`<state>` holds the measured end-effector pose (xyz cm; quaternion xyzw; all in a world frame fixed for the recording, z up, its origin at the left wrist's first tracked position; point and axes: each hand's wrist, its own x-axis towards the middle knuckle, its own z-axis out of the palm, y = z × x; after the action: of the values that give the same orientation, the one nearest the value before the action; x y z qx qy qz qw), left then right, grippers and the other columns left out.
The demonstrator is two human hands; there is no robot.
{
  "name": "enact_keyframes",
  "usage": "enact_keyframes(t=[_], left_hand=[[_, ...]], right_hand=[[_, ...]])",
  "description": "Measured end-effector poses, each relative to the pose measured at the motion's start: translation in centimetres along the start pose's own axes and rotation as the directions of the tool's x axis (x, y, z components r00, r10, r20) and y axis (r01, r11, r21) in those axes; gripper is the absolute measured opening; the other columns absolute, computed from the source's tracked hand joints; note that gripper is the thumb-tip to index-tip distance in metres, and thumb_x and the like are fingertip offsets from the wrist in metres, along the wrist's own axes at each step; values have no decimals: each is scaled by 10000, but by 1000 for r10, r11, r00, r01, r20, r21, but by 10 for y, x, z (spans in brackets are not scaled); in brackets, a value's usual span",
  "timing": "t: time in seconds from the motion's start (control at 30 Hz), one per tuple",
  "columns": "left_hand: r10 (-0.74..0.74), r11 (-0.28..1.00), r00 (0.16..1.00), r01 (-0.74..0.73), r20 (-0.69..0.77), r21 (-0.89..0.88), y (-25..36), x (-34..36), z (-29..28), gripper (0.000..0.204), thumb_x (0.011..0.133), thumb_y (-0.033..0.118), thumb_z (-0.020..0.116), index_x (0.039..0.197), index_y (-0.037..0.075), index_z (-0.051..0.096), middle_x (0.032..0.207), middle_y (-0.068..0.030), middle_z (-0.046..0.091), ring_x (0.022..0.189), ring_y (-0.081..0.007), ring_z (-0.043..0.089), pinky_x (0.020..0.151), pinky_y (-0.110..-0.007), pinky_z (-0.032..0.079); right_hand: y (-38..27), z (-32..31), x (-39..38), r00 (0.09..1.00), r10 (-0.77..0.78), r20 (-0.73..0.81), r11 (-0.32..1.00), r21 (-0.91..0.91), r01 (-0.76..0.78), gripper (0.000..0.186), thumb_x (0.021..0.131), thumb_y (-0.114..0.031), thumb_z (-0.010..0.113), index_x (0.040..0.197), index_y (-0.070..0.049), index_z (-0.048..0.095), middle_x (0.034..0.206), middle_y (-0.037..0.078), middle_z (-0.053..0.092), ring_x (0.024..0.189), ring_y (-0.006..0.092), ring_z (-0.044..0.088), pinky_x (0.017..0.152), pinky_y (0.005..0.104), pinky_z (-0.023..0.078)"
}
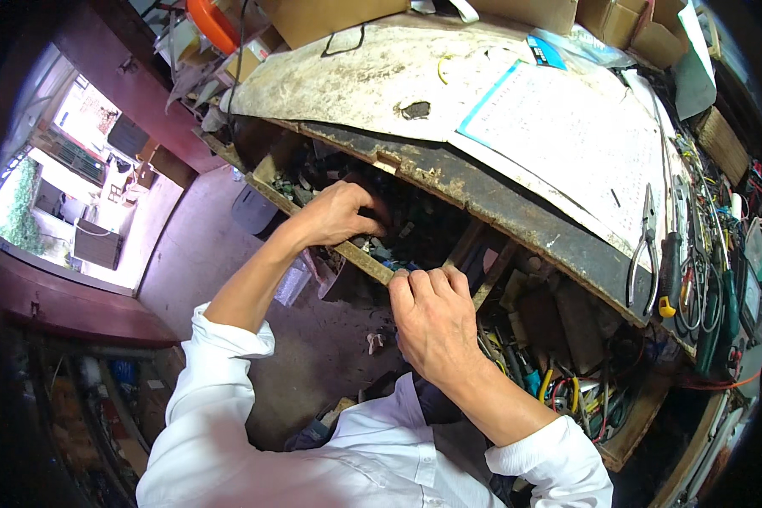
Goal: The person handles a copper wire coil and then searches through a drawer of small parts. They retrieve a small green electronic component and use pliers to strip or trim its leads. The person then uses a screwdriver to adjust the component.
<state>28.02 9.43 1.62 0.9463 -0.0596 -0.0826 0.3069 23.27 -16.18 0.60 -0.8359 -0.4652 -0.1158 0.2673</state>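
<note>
A wooden drawer (366, 262) is pulled out from under the workbench, with many small dark parts (408, 222) inside it. My left hand (340, 213) reaches over its front board into these parts. The fingers of that hand bend down into the shadow and are smeared, so whether they hold anything does not show. With its fingers curled over the top of the drawer's front board, my right hand (436, 317) grips the drawer near its right end.
On the worn bench top (347, 93) lies a written sheet (559, 144). Pliers (646, 245) and a yellow-and-black cutter (670, 275) sit at its right edge. A second drawer of tools (580, 394) stands open below. Cardboard boxes (330, 19) line the back; a doorway (85, 178) is at left.
</note>
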Motion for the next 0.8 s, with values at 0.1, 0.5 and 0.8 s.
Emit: enact_keyframes(t=[0.1, 0.5, 0.8], left_hand=[[-20, 998, 1000, 19, -20, -61, -3, -3, 0, 280, 829, 165, 766, 1026, -33, 760, 939, -194, 766, 826, -214, 715, 795, -344, 558], [-23, 962, 973, -40, -228, -269, -1, -14, -8, 207, 907, 140, 730, 1013, -36, 754, 826, -84, 732, 767, -106, 648, 711, -285, 529], [-113, 891, 965, -7, -238, -455, -7, -15, -5, 207, 982, 151, 697, 1036, -47, 726, 797, -27, 673, 685, -86, 648, 614, -254, 526]], right_hand=[[1, 0, -1, 1000, 9, -1, 1000, 12, -9, 414, 693, -52, 698, 1096, 0, 620, 958, 123, 605, 943, 301, 610, 988, 458, 446], [-1, -2, 2, 1000, 29, 5, 1000, 12, -29, 424, 678, -33, 726, 1088, -9, 622, 950, 117, 607, 924, 317, 615, 943, 462, 454], [-3, -1, 3, 999, 28, 31, 1000, -13, -28, 499, 665, -34, 734, 1144, 16, 605, 987, 141, 610, 931, 332, 612, 927, 471, 453]])
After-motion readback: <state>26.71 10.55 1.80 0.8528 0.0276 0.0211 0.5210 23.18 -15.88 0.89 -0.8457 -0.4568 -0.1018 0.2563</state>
